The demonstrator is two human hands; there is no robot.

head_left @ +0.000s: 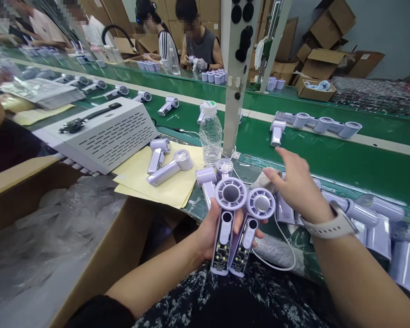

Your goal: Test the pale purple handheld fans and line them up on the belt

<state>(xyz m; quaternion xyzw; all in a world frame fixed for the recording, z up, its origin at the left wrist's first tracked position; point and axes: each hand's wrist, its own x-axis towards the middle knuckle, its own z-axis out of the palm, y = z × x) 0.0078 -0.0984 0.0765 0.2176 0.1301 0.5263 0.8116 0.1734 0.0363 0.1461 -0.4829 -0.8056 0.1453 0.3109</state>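
Left hand: closed around two light purple handheld fans, side by side, heads up, handles down, over the lap. First fan sits left, second fan right; both have round ring heads and exposed circuit boards low on the handle.

Right hand: nothing visible in it, thumb and forefinger spread, raised over the counter. Fingertips near a loose fan on the green belt; can't tell if they touch. White watch on that wrist.

Around it: clear bottle upright by the white post, two fans just behind the held pair. Yellow paper left of the bottle, two more fans lying on it. Vented metal box beyond that, black cord on top. Cardboard box at lower left, clear plastic bags inside. More fans along the counter at right, partly behind the right forearm. Across the belt, people sit working near small purple cups.
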